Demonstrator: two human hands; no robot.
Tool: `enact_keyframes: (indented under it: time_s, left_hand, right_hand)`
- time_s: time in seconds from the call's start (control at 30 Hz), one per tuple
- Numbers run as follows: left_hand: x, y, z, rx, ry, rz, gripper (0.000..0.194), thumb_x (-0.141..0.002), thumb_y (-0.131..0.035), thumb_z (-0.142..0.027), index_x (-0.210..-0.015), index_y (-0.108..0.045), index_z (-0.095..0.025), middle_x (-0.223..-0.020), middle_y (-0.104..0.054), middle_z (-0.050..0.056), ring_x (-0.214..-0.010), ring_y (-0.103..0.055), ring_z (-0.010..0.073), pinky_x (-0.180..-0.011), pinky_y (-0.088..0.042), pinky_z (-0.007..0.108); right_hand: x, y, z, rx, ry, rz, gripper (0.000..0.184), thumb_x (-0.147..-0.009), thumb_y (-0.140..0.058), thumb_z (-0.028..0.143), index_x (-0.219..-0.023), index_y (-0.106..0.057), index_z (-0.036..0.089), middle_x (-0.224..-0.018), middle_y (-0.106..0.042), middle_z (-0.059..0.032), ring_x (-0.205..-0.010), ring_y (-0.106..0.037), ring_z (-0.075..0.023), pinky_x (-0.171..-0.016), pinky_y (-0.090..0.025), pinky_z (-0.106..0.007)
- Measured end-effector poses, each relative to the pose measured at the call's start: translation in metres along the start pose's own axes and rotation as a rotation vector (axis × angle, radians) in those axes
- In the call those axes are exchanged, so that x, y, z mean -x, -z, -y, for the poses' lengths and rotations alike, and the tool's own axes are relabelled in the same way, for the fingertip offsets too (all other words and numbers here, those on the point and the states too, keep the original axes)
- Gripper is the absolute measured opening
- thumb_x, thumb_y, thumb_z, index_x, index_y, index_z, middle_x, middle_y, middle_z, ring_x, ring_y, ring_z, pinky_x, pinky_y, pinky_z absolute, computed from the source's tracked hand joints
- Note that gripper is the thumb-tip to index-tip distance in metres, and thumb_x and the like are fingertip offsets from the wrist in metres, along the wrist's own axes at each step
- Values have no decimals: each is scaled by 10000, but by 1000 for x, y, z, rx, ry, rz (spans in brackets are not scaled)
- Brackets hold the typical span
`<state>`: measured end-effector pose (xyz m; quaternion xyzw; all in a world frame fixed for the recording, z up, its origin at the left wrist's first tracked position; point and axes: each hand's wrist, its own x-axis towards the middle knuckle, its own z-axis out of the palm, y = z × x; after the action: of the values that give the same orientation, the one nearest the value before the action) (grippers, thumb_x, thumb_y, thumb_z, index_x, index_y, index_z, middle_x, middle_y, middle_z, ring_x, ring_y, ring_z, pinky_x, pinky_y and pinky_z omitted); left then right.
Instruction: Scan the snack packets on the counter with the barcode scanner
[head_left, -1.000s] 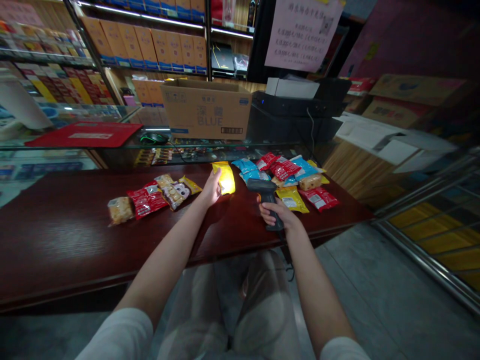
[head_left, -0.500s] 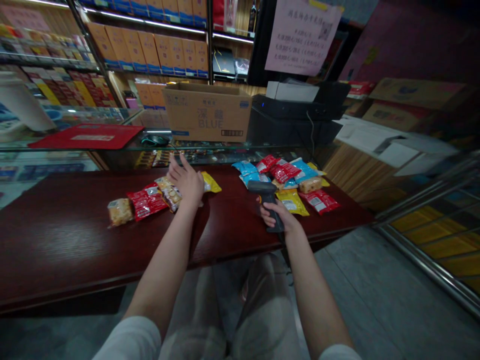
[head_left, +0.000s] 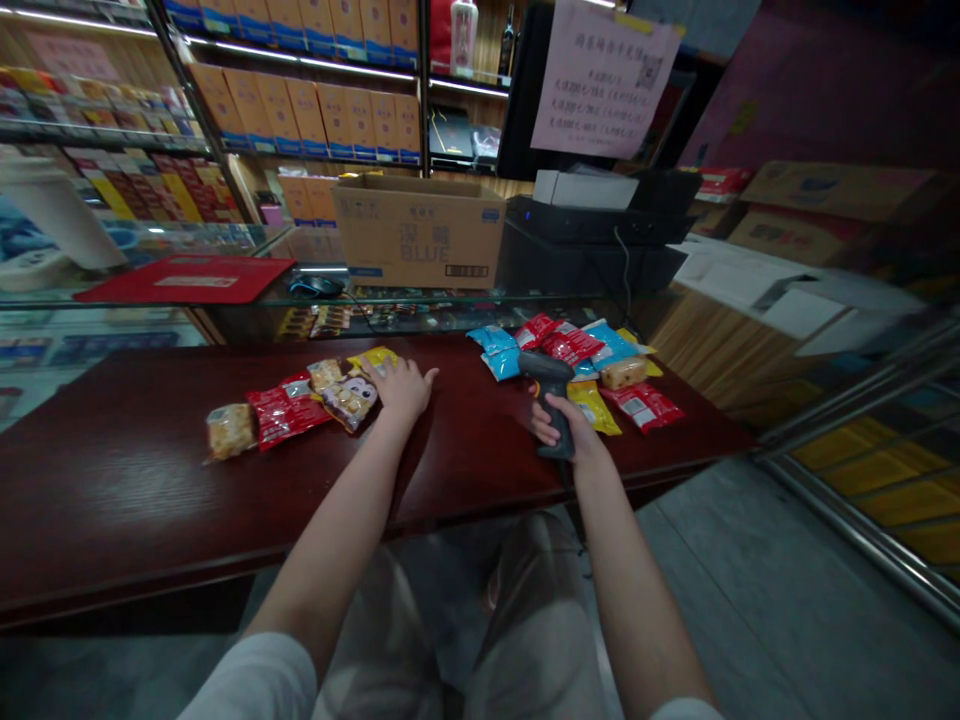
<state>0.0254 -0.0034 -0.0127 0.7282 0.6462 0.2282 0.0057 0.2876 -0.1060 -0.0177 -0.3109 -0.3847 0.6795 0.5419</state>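
Observation:
My left hand (head_left: 405,386) lies with spread fingers against the right end of a row of snack packets, its fingertips on a yellow packet (head_left: 377,357). Beside those fingers is a brown packet with a cartoon face (head_left: 351,398). Farther left come a red packet (head_left: 289,410) and a clear-wrapped pastry (head_left: 231,432). In my right hand (head_left: 566,425) is a black barcode scanner (head_left: 551,375), gripped by its handle and held over the table. Behind the scanner lies a pile of blue packets (head_left: 501,362), red packets (head_left: 574,343) and a yellow packet (head_left: 595,408), partly hidden by it.
The dark red wooden table (head_left: 135,500) stretches before me. On the glass counter behind it are a cardboard box (head_left: 420,235), a computer mouse (head_left: 316,287) and a red mat (head_left: 187,280). A metal rack (head_left: 862,510) stands at right.
My left hand carried the yellow packet leftward from the middle, let go of it, and now presses at the row's end. The row has shifted slightly left. The scanner moved slightly right.

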Motion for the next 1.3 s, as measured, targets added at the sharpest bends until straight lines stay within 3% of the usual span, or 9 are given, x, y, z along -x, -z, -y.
enact_keyframes:
  time_s: [0.17,0.33,0.47,0.6,0.7,0.87,1.0,1.13,1.3]
  left_hand:
    - [0,-2,-9,-25,-148,-3,563,-969,-434,-434,-1402,-546,-91,-1516,-451,256,-1490,-280,392,-1193,-58,640]
    - [10,-15,-38,201,-584,260,612,-1005,-359,-438,-1570,-302,-209,-1642,-292,126,-1517,-270,254,-1229,-124,561]
    - [20,-25,-62,285,-731,362,679,-995,-365,-508,-1583,-267,-183,-1649,-258,137,-1539,-209,239,-1244,-58,532]
    - [17,-31,-71,224,-672,385,666,-976,-397,-552,-1528,-402,-179,-1642,-250,166,-1539,-195,299,-1229,-14,572]
    - [13,-33,-66,177,-647,380,566,-981,-403,-536,-1414,-551,-203,-1588,-389,158,-1490,-315,327,-1210,-1,615]
    - [11,-25,-54,142,-572,224,508,-970,-441,-520,-1160,-684,-116,-1295,-639,203,-1240,-561,337,-1138,-297,510]
    - [1,-11,-41,155,-323,62,389,-995,-404,-379,-1001,-679,-104,-1070,-662,189,-1041,-625,303,-963,-446,417]
    - [-6,-7,-30,278,-101,-118,303,-966,-473,-276,-1134,-603,-60,-1214,-583,222,-1129,-598,280,-989,-445,365]
    - [-7,-21,-24,195,-11,60,656,-889,-616,-429,-1397,-461,-43,-1341,-538,290,-1270,-521,418,-1047,-389,531]
  right_hand:
    - [-2,7,3,-114,58,-19,250,-818,-668,351,-993,-548,217,-569,-445,98,-352,-294,-44,-325,-284,-157]
    - [-3,9,3,-153,64,4,208,-833,-654,344,-961,-542,225,-575,-439,96,-357,-284,-41,-329,-289,-146]
    - [-2,8,4,-173,73,16,225,-831,-659,365,-966,-555,219,-572,-426,96,-360,-248,-38,-328,-281,-147]
    - [-1,8,7,-195,90,4,251,-835,-655,381,-996,-556,217,-575,-395,98,-364,-217,-39,-325,-262,-150]
    - [-1,9,8,-209,100,0,240,-839,-651,386,-986,-549,226,-580,-381,97,-370,-192,-41,-325,-255,-155]
    - [0,8,8,-187,98,6,205,-849,-638,395,-923,-529,238,-587,-364,88,-376,-182,-52,-320,-253,-173]
    - [0,7,8,-170,95,-9,218,-832,-650,390,-928,-536,231,-592,-362,90,-378,-187,-51,-320,-247,-168]
    - [2,7,8,-184,93,7,210,-844,-626,369,-984,-553,230,-587,-376,93,-379,-206,-48,-331,-254,-152]
    - [1,8,7,-171,97,12,215,-855,-609,359,-1012,-554,221,-593,-400,90,-377,-248,-43,-346,-276,-147]
